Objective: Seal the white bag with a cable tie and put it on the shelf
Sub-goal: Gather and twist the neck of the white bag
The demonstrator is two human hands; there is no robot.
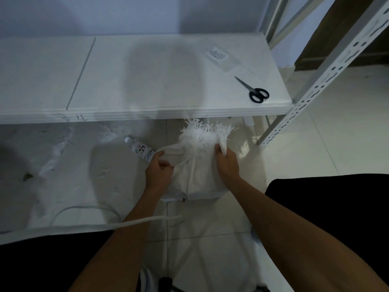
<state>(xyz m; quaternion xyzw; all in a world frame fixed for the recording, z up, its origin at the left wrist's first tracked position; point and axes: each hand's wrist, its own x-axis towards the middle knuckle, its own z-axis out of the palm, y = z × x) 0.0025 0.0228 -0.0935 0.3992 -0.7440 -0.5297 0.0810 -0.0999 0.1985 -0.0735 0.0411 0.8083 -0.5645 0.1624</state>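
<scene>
Below the table edge (147, 114), both hands grip the white bag (200, 175).

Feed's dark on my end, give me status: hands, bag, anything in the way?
Left hand pulling a white strip at the white bag; right hand gripping its gathered neck. Bag on floor, not shelved. Bottle lies beside left hand.

Scissors (255, 91) on table (147, 81); bag (200, 165) below, prob. on floor.

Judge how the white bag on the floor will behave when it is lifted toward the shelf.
The white bag looks like soft woven cloth, so it will probably sag rather than hold shape. Its frayed mouth is bunched under the right hand, so loose threads may shed. It sits squat and bulging, which suggests some weight inside.
</scene>
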